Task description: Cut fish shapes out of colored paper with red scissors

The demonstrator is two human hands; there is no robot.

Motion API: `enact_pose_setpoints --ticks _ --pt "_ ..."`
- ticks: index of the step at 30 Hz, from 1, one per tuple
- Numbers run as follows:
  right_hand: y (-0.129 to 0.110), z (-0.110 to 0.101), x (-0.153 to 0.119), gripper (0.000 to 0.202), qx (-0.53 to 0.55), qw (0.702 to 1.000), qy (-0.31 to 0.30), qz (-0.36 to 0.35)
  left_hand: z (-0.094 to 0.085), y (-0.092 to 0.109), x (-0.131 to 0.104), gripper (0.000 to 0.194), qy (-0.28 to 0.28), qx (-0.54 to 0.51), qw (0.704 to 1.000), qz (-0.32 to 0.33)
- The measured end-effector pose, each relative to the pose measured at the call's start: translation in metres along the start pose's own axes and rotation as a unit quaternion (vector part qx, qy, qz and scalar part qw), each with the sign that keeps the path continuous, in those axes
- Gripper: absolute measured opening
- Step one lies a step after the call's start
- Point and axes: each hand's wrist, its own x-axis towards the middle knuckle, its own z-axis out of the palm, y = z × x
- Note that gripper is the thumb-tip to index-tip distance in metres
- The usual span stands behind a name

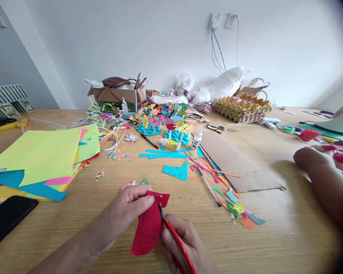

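My left hand point(131, 207) pinches a piece of red paper point(148, 228) near its top, thumb in front. A fish-like outline with a dot for an eye is drawn on the paper in dark ink. My right hand point(180, 238) is wrapped round the handles of red-handled scissors point(175, 243). Their blades meet the right edge of the red paper, just below my left thumb. Small paper scraps point(134, 184) lie behind my left hand. A blue paper offcut point(175, 170) rests on the table beyond the scissors.
Colored paper sheets point(45, 148) and a black phone point(10, 219) lie at left. Paper-fish models on blue bases point(148, 130), glue bottles point(196, 140) and a pen point(208, 186) stand or lie ahead. Cardboard point(231, 160) is right of center; another person's arm point(322, 179) rests at far right.
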Motion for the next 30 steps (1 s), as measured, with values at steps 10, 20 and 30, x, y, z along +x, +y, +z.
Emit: enact_pose_setpoints --ticks 10,20,30 --pt "-0.0026 -0.0009 -0.0027 0.054 -0.028 1.000 0.002 0.006 0.0012 -0.0028 -0.0014 0.026 0.002 -0.043 0.999 -0.014" --pt "-0.0046 -0.0021 -0.0013 0.056 -0.027 0.999 -0.017 0.001 0.0014 -0.0020 -0.0028 0.026 -0.013 -0.089 0.995 -0.042" --pt "0.0011 0.0020 -0.0021 0.054 -0.033 0.999 0.017 -0.003 0.0042 -0.0024 -0.0011 0.028 -0.009 -0.049 0.998 -0.025"
